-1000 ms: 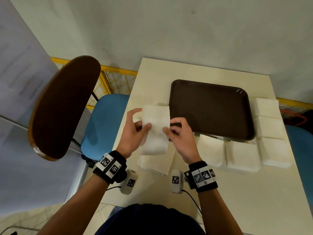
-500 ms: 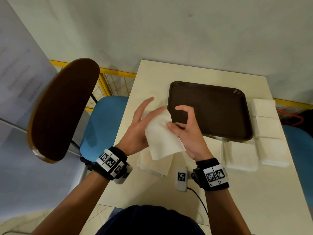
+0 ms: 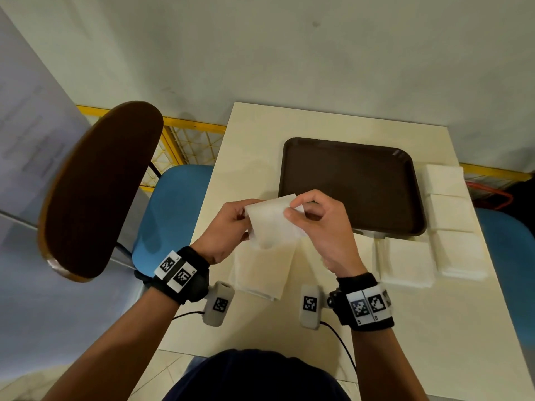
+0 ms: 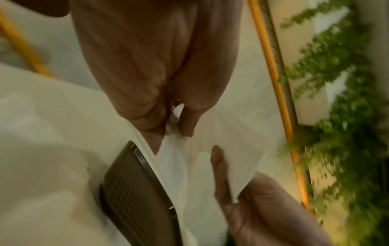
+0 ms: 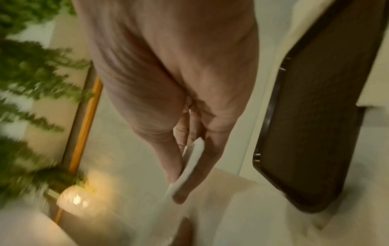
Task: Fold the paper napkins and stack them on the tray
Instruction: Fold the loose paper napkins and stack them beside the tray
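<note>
Both wrist views are motion-blurred. Left hand [image 3: 224, 227] fingertips are hidden behind the napkin [image 3: 272, 224], so the grip there isn't clear. The napkin covers pt of the tray [image 3: 351, 180] near-left corner and the top of the stack [image 3: 260, 273] below it. Table [image 3: 289, 328] near edge is hidden by the person's torso. Green foliage [image 4: 341, 99] is too smeared to ID; the blue chair [image 3: 515, 270] at right is cut off by the frame edge.

A blue-seated chair [image 3: 170, 215] is standing left of the desk [image 3: 254, 146], its dark wooden backrest [image 3: 95, 186] tilting outward; yellow railing [image 3: 188, 140] is running behind.
</note>
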The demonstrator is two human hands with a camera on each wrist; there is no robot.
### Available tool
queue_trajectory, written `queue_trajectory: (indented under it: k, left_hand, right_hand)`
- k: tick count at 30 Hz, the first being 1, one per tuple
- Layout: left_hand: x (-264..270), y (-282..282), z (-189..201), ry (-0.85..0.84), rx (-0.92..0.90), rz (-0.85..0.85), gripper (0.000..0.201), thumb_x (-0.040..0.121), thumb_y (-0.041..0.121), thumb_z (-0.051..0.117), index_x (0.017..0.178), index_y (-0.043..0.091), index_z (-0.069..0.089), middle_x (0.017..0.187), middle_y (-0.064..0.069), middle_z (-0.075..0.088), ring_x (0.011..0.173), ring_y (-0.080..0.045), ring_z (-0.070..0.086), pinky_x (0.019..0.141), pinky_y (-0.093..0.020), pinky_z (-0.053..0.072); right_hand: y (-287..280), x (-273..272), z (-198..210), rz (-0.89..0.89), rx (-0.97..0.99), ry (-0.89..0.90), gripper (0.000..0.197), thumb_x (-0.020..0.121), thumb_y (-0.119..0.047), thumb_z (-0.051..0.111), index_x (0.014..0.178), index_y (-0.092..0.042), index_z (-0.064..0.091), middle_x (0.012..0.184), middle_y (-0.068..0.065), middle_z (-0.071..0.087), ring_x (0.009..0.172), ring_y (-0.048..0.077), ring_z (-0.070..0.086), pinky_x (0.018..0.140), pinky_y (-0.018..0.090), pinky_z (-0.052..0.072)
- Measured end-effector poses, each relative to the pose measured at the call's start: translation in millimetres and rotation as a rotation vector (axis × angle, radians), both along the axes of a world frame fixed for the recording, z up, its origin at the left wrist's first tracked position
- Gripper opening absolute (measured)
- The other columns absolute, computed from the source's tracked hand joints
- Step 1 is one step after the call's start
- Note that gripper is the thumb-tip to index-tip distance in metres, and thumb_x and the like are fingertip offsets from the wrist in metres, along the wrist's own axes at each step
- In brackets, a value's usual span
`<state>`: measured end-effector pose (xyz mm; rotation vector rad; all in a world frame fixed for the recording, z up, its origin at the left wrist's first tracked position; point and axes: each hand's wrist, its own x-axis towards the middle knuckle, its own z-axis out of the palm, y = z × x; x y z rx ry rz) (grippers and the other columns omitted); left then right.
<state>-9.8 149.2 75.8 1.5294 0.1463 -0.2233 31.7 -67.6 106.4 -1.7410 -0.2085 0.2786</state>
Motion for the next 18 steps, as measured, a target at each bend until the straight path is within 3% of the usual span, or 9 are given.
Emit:
queue_trajectory:
  k: [2, 5, 7, 9, 12, 14, 18]
  left_hand:
    - [-1.1, -5.3, -1.5, 0.063, -0.119, 0.017, 0.037, 0.108, -0.007, 0.045, 0.133, 0.005, 0.069, 0.123, -0.016, 0.075, 0.11, -0.028, 0.073, 0.084, -0.037, 0.063]
    - [0.0, -8.6, -2.3, 0.101, -0.215, 0.042, 0.036, 0.11, -0.005, 0.045, 0.136, 0.005, 0.067, 0.126, -0.02, 0.073, 0.109, -0.03, 0.074, 0.082, -0.037, 0.064]
    - [0.9, -10.4, -1.5, 0.125, -0.237, 0.044, 0.036, 0.11, -0.004, 0.043, 0.136, 0.003, 0.067, 0.124, -0.018, 0.074, 0.109, -0.03, 0.074, 0.082, -0.038, 0.065]
    - [1.3, -11.8, -1.1, 0.138, -0.232, 0.032, 0.035, 0.111, -0.004, 0.042, 0.135, 0.003, 0.067, 0.125, -0.018, 0.074, 0.114, -0.033, 0.072, 0.088, -0.042, 0.066]
    - [1.5, -10.7, -0.8, 0.139, -0.202, 0.013, 0.034, 0.111, -0.002, 0.043, 0.134, 0.004, 0.068, 0.13, -0.024, 0.071, 0.122, -0.045, 0.067, 0.097, -0.051, 0.061]
    - [1.3, -10.7, 1.1, 0.144, -0.192, -0.008, 0.035, 0.111, -0.002, 0.042, 0.136, 0.004, 0.067, 0.132, -0.028, 0.068, 0.124, -0.049, 0.065, 0.099, -0.056, 0.058]
    - [2.4, -9.6, 6.6, 0.21, -0.273, 0.018, 0.038, 0.109, 0.001, 0.039, 0.138, 0.002, 0.064, 0.125, -0.022, 0.07, 0.109, -0.035, 0.071, 0.086, -0.045, 0.066]
  right_hand:
    - [2.8, -2.2, -5.9, -0.006, -0.105, -0.086, 0.014, 0.093, -0.023, 0.086, 0.096, -0.025, 0.073, 0.067, -0.01, 0.063, 0.07, 0.005, 0.064, 0.077, 0.023, 0.051]
    - [3.3, -4.9, -10.8, -0.022, -0.188, -0.108, 0.016, 0.091, -0.029, 0.087, 0.097, -0.031, 0.073, 0.093, -0.022, 0.075, 0.1, -0.005, 0.071, 0.083, 0.011, 0.05]
    - [2.7, -5.0, -12.3, -0.036, -0.198, -0.089, 0.017, 0.091, -0.03, 0.087, 0.097, -0.032, 0.072, 0.101, -0.027, 0.074, 0.107, -0.01, 0.067, 0.086, 0.01, 0.049]
    - [1.5, -4.2, -13.6, -0.056, -0.185, -0.084, 0.017, 0.091, -0.028, 0.087, 0.097, -0.032, 0.071, 0.099, -0.023, 0.074, 0.105, -0.007, 0.068, 0.087, 0.015, 0.05]
    - [-0.4, -3.4, -15.6, -0.06, -0.167, -0.103, 0.017, 0.092, -0.025, 0.087, 0.097, -0.029, 0.071, 0.078, -0.009, 0.072, 0.085, 0.01, 0.073, 0.08, 0.025, 0.058]
    - [-0.8, -3.5, -14.9, -0.067, -0.171, -0.102, 0.018, 0.092, -0.024, 0.087, 0.097, -0.028, 0.071, 0.079, -0.008, 0.073, 0.085, 0.01, 0.075, 0.08, 0.033, 0.063]
    - [0.7, -4.8, -16.8, -0.096, -0.179, -0.12, 0.02, 0.089, -0.024, 0.089, 0.096, -0.028, 0.071, 0.091, -0.01, 0.078, 0.094, 0.005, 0.076, 0.081, 0.039, 0.066]
